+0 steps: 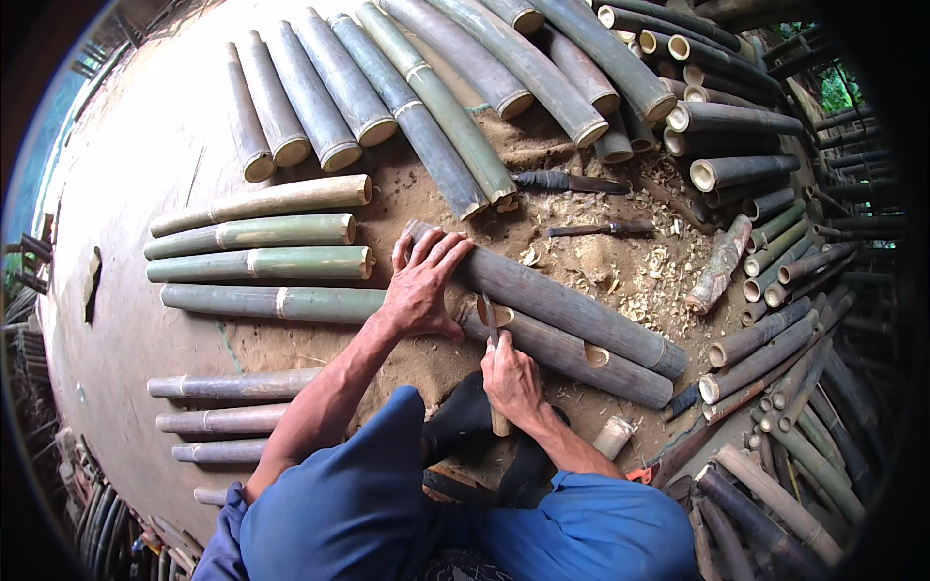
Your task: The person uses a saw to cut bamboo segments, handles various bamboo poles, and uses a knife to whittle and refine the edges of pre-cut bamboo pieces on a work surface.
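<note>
So in the middle of the frame we've got two grey bamboo poles lying side by side on the dirt, running from centre down toward the lower right. Our left hand (418, 283) is spread flat, fingers open, pressing down on the end of the upper bamboo pole (567, 305), not wrapped around it. Our right hand (511, 382) is closed tight around a wooden-handled knife (494, 363), and the blade is up against a notch at the left end of the lower bamboo pole (581, 358). That lower pole has a second cut-out hole (596, 355) further along toward the right.

Just above, in the centre right, there are pale wood shavings (649, 276) scattered over the ground, with a dark sheathed blade (567, 182) and a chisel-like tool (601, 229) lying near them. A short rough log (719, 263) sits to the right of the shavings.

Left of centre there's a row of greener bamboo sections (257, 232), and along the top a fan of longer grey ones (426, 97). The right edge is stacked with thinner bamboo tubes (775, 281). Our knees in blue trousers (358, 494) fill the bottom.
</note>
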Demonstrator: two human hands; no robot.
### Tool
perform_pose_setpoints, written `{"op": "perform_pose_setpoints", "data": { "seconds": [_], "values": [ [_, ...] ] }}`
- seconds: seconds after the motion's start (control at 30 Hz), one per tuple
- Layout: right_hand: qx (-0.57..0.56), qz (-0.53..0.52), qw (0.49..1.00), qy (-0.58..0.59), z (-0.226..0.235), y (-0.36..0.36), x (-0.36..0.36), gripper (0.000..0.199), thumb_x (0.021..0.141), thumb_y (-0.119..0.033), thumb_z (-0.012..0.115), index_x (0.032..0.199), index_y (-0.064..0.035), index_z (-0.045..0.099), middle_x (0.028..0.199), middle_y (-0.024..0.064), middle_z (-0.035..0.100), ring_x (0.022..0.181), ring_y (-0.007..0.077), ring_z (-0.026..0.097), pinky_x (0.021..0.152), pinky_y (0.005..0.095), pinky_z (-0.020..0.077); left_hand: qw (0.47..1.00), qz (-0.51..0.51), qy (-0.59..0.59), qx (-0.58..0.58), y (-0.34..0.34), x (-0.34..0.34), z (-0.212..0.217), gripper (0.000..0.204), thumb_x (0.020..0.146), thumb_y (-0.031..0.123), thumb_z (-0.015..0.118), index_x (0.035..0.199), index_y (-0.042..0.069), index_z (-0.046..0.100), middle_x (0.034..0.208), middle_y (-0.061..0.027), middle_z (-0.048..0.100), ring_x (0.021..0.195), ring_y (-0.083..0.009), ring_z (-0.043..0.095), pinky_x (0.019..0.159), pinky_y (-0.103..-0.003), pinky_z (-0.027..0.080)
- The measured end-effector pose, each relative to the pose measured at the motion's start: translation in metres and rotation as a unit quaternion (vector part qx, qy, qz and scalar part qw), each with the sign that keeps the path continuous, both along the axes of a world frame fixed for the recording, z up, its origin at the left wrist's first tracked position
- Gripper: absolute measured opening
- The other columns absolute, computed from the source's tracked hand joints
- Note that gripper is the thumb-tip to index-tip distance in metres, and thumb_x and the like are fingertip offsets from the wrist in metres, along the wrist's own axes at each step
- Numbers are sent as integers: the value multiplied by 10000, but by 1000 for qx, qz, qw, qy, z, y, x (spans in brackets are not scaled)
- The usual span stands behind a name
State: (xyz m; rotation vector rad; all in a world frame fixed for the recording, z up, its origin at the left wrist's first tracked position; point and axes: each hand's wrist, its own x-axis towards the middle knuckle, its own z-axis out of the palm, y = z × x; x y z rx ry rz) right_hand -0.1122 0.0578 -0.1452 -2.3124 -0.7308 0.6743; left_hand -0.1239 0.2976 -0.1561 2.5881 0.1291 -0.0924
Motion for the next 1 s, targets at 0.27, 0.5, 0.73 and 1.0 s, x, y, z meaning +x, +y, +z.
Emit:
{"op": "perform_pose_setpoints", "data": {
  "seconds": [0.27,0.5,0.73,1.0],
  "values": [
    [2,8,999,-39,-10,1,1,255,1037,-142,555,1160,80,528,748,296,677,720,497,697,637,586,548,1000,1,6,-2,1,0,0,1482,305,429,1009,1621,176,375,1632,-52,438,1579,-315,296,1293,-586,104],
    [-9,-1,1000,-28,-11,-3,1,243,1032,-137,551,1154,72,528,748,297,677,724,500,696,639,588,544,1000,2,-1,-9,2,-2,-2,1483,303,430,1007,1620,169,379,1636,-53,433,1580,-310,293,1295,-580,105],
    [-62,-8,997,-35,2,7,4,222,1026,-144,555,1110,61,545,708,303,665,722,505,695,651,586,556,1000,2,5,-8,0,-1,1,1469,317,436,1007,1619,170,381,1634,-53,435,1582,-307,292,1294,-582,105],
    [-9,-15,1000,-6,-7,-2,0,246,1045,-173,542,1144,52,536,726,290,681,723,487,710,616,551,567,1000,5,-4,0,-2,-3,-1,1476,301,456,1006,1613,183,390,1629,-49,448,1578,-309,303,1289,-593,112]
  ]
}}
